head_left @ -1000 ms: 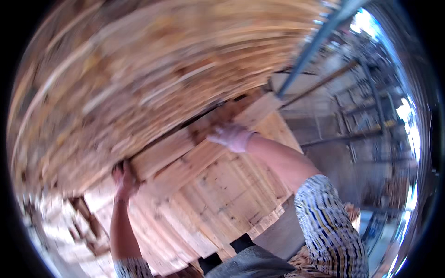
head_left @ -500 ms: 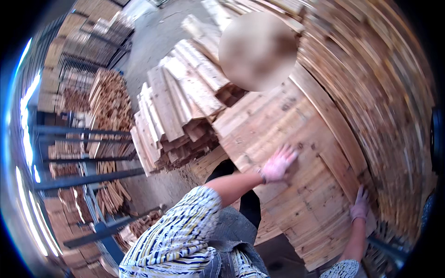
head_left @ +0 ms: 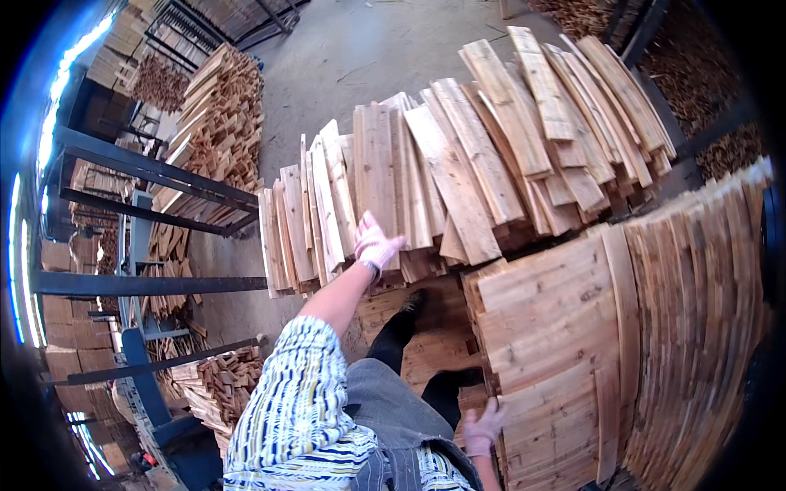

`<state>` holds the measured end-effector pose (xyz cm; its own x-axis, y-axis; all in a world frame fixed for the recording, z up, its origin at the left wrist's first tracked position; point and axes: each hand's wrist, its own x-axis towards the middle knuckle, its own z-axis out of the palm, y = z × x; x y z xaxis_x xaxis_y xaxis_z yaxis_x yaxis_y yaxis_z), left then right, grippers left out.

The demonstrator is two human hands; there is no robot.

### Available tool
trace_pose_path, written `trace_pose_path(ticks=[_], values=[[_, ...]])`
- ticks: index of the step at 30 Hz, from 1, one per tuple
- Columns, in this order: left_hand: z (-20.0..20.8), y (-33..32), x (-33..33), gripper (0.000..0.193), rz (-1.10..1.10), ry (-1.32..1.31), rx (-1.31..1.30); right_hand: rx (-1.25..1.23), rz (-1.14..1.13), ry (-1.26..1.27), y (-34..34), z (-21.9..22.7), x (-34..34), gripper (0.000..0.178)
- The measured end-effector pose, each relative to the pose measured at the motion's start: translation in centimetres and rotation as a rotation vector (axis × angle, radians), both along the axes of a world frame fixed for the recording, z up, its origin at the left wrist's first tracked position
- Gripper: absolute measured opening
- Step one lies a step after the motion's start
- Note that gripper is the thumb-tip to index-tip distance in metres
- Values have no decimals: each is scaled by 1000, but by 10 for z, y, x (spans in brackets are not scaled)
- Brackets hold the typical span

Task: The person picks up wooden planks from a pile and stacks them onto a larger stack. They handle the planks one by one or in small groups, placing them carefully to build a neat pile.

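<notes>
My left hand [head_left: 378,245], in a pale pink glove, reaches out over the near ends of a pile of loose wooden boards [head_left: 377,164]. Its thumb and fingers are apart and nothing is in them; whether it touches a board I cannot tell. Low beside my body, my right hand [head_left: 483,427], gloved the same way, is at the left edge of a stack of boards laid side by side [head_left: 548,327]. Its fingers are spread and hold nothing. One narrow board [head_left: 621,286] runs along the right part of that stack's top.
A tall stack of thin boards [head_left: 696,319] stands at the right. Dark metal bars [head_left: 155,284] jut in from the left, near a blue metal frame [head_left: 143,360]. More cut wood lies in heaps [head_left: 217,123] at the far left. Boards lie underfoot [head_left: 438,327].
My view has swung towards the loose pile. The left hand has left the stack's top and stretched over that pile; the right hand has gone from the stack's right side to its left edge.
</notes>
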<state>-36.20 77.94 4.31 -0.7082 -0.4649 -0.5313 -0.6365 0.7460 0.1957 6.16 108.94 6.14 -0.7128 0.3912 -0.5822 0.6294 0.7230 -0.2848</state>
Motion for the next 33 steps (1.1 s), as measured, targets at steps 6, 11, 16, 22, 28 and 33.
trace_pose_path(ticks=[6, 11, 16, 22, 28, 33], values=[[-43, -69, -63, 125, 171, 142, -181, -354, 116, 87, -63, 51, -47, 61], [-50, -139, -41, 129, 467, -64, 75, -395, 18, 78, -86, 28, -90, 56], [-30, -144, -50, 125, 358, -56, 218, -521, -56, -247, -114, 46, -164, 59], [-35, -86, -48, 122, 296, -194, 107, -613, -33, -4, -48, -26, -104, 55], [-34, -81, -62, 126, 391, -272, 182, -565, -18, 15, -25, -52, -95, 54], [-65, -145, -38, 112, 352, -59, 393, -512, 130, 50, -40, -22, -105, 52]])
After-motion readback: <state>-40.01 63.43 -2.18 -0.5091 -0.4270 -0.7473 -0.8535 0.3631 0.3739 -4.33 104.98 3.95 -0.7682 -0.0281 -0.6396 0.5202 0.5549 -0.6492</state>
